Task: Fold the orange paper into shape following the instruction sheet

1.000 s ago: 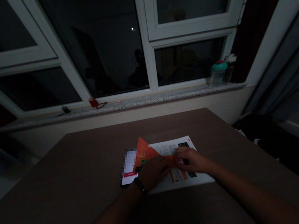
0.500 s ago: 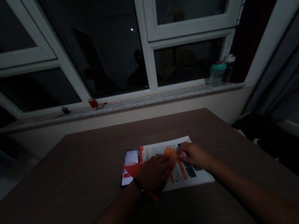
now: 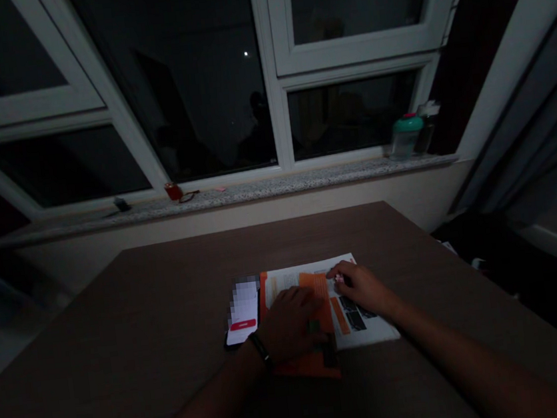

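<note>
An orange leaflet (image 3: 321, 311) lies over a white printed sheet (image 3: 366, 333) on the brown table. My left hand (image 3: 291, 318), with a dark band at the wrist, rests on the leaflet with its fingers spread. Beside the leaflet's upper right corner is my right hand (image 3: 360, 283), its thumb and fingers curled round a small pinkish item (image 3: 338, 279) too small to name. Left of the papers lies a phone (image 3: 243, 317) with its screen lit.
The brown table (image 3: 176, 281) reaches to the wall under a window. On the stone sill (image 3: 266, 187) stand a green-lidded bottle (image 3: 405, 137), a second clear bottle (image 3: 425, 132), a small red item (image 3: 173, 191) and a dark item (image 3: 122, 204).
The orange leaflet has turned from a slant to nearly straight and sits lower, off the phone, whose screen shows more. My right hand has shifted up slightly.
</note>
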The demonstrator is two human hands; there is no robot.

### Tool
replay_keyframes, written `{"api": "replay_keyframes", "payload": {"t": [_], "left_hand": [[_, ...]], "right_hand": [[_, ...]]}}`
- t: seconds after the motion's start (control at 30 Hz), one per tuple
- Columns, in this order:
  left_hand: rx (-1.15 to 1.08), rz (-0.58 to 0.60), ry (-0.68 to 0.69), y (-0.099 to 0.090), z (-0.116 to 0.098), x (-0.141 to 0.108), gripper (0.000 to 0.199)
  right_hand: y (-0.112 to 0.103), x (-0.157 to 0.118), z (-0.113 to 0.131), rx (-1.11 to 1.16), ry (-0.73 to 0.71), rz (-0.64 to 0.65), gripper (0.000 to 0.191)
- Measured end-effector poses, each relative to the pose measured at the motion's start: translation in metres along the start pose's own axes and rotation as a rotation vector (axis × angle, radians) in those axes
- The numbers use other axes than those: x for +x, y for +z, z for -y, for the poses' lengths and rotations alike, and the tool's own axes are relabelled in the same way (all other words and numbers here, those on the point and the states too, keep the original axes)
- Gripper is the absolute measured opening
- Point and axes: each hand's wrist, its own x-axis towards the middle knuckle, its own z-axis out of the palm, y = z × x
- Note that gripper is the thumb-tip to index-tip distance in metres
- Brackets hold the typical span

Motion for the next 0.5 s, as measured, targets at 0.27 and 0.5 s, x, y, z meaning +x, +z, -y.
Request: {"api": "replay_keyframes", "payload": {"t": [0.27, 0.5], "left_hand": [[0.011, 0.009, -0.037, 0.0022, 0.0008, -0.0018, 0.064], [0.007, 0.011, -0.039, 0.0068, 0.0046, -0.0015, 0.056]], "right_hand": [[-0.0002, -0.0016, -0.0001, 0.036, 0.022, 0.007, 0.045], [-0.0001, -0.0016, 0.0010, 0.006, 0.028, 0.042, 0.034]]}}
